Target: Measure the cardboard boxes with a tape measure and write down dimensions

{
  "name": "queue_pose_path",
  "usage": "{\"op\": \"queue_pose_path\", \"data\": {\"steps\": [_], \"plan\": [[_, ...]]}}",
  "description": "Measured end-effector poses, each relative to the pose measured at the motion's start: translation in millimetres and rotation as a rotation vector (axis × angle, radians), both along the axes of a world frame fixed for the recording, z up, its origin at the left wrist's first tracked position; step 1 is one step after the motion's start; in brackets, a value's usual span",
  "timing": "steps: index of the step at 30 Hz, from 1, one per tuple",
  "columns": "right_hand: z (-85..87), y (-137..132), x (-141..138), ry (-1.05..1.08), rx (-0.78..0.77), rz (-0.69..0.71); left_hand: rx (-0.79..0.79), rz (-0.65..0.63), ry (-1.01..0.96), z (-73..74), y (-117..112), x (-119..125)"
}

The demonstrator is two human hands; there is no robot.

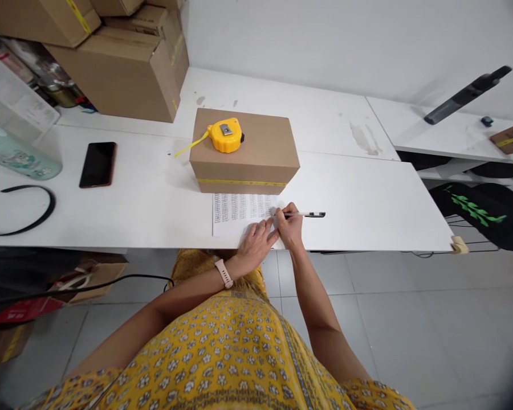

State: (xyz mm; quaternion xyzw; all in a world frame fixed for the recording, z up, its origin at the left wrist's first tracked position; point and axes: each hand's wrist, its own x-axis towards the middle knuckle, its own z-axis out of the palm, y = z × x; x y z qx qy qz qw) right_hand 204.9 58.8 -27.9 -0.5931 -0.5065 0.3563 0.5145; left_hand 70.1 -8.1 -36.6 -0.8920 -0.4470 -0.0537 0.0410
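Note:
My right hand (290, 226) grips a pen (311, 214) with a dark end, its tip down at the right side of a white sheet of paper (234, 226). Columns of small dark writing cover much of that sheet. My left hand (257, 241) lies flat on the lower part of the paper, fingers stretched toward my right hand. Just beyond the sheet sits a closed cardboard box (265, 139) with a yellow measuring strip along its front. On top of the box rests a yellow tape measure (226, 135), a short length of its tape sticking out to the left.
Left on the white table (154, 210) are a phone (98, 164), a black curved band (47, 208) and a mint bottle (21, 151). Stacked cartons (115, 74) stand at the back left. A dark cylindrical object (465, 97) and a black bag (483, 213) are at the right.

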Motion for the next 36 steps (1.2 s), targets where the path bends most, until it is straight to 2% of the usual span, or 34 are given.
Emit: {"op": "queue_pose_path", "data": {"steps": [21, 24, 27, 29, 32, 34, 36], "plan": [[0.2, -0.2, -1.0, -0.020, -0.011, -0.004, -0.030, -0.008, -0.017, 0.3, 0.7, 0.3], [-1.7, 0.0, 1.5, -0.040, 0.007, -0.096, -0.042, -0.010, -0.041, -0.2, 0.9, -0.5], [-5.6, 1.3, 17.4, -0.069, 0.068, -0.225, -0.047, -0.014, -0.062, -1.5, 1.2, -1.1], [-9.1, 2.8, 36.7, -0.183, 0.097, -0.235, -0.069, -0.020, -0.087, -2.6, 0.6, -1.3], [-15.2, 5.3, 68.9, -0.512, 0.101, -0.151, -0.148, -0.037, -0.151, -0.1, -1.7, -4.1], [-19.1, 7.1, 84.4, -0.720, 0.100, -0.072, -0.225, -0.064, -0.224, 8.8, -1.3, -10.7], [-22.7, 9.2, 91.9, -0.845, 0.104, -0.024, -0.248, -0.072, -0.350, 26.8, 5.0, -23.6]]}}
